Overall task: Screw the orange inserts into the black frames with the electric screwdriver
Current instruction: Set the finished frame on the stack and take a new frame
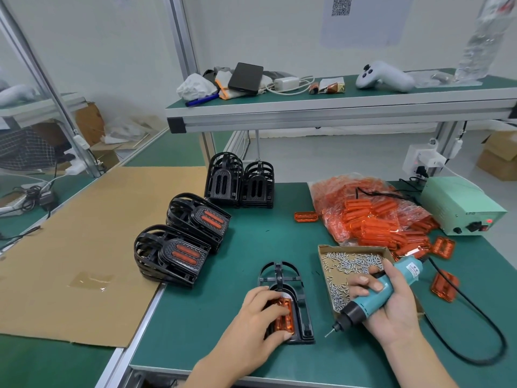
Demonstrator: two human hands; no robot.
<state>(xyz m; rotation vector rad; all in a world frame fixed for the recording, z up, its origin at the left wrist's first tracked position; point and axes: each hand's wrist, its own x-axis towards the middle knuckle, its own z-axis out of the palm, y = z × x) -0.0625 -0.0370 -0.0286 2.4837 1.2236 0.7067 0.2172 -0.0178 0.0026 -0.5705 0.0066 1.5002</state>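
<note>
Teal screwdriver [383,292] in right hand [397,309], tip free.

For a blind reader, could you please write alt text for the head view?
The left hand presses an orange insert into a black frame while the right hand grips the electric screwdriver. A screw box sits behind.

free: bare counter [229,275] ahead-left of left hand [260,315] | blocked: screw box [330,249] just behind right hand [391,301] | cord [475,312] loops to its right
</note>
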